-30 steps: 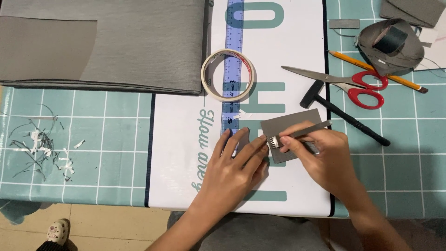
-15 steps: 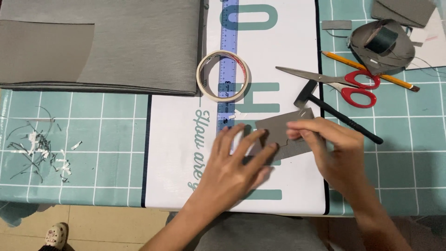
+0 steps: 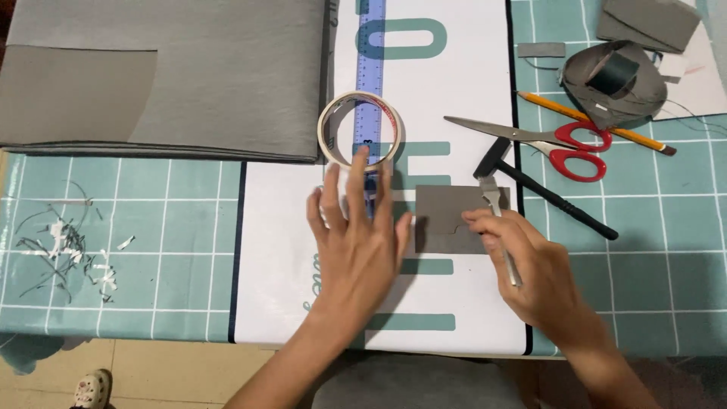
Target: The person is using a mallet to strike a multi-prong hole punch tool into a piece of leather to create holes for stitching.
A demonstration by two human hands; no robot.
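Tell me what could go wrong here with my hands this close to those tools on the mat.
1. The right hand holds a pronged metal tool on the grey piece while the left hand lies flat right beside it; a slip might jab those fingers.
2. The open red-handled scissors and black hammer lie just beyond the piece, so a reach could catch a blade.

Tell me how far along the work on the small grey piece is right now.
Done: the small grey rectangular piece is already cut out, with a notch in its lower edge. In hand: the right hand holds a thin metal pronged tool on the piece; the left hand lies flat beside it, fingertips at the roll of masking tape. Left: the black hammer and red-handled scissors lie unused.
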